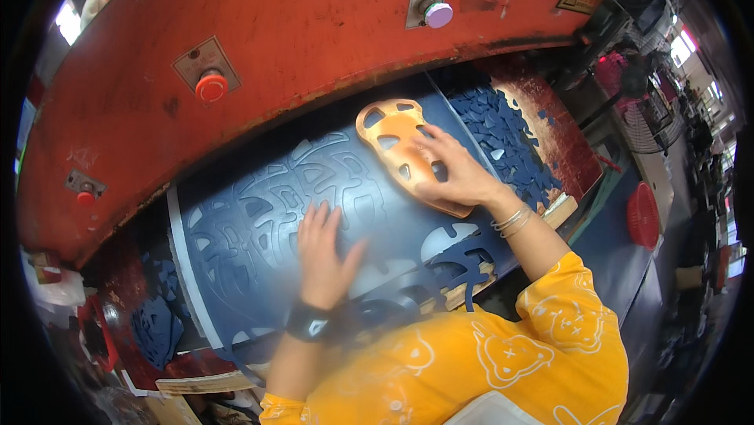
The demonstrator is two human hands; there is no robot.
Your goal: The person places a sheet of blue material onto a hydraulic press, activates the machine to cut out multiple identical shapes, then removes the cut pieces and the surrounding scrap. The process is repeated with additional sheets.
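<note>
My right hand [452, 170] grips a copper-coloured cutting die [393, 130], an elongated frame with several openings, with its fingers across the right side and the thumb nearer the bottom end. The die lies on the right part of a dark blue sheet [369, 205]. To the left, my left hand [323, 256] is open, its fingers spread at the sheet; whether it presses on the surface I cannot tell. Curved cut outlines mark the sheet in front of its fingertips. A cut-out strip of blue scrap [467, 264] hangs at the sheet's near right edge.
An orange-red press beam [314, 40] spans the far side, carrying a red button [211, 87] and a pale purple knob [438, 15]. Small blue offcuts [503, 134] pile up on the right. More scrap [157, 327] lies at left. A red basket [642, 215] stands far right.
</note>
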